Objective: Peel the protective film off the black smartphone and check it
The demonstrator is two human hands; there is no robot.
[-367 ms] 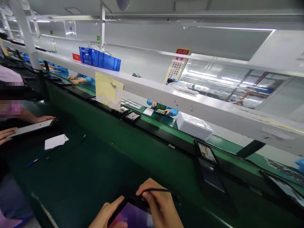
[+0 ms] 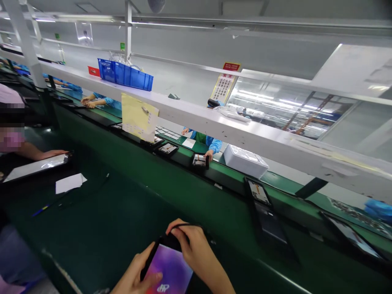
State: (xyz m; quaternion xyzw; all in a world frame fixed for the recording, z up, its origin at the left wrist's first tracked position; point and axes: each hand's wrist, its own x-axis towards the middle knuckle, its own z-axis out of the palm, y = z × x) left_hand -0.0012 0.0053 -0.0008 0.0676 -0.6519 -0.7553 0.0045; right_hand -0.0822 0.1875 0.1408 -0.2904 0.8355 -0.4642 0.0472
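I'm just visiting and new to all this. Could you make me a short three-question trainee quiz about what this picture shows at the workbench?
1. True or false: the tablet between the person's hands has a lit, purple-pink screen.
2. Which hand pinches the thin black stylus at the tablet's top edge? A) left hand B) right hand C) a co-worker's hand
3. Fill in: on the white shelf above the green belt stands a ____ plastic crate.

Key
1. True.
2. B; the left hand holds the tablet's left edge.
3. Blue.
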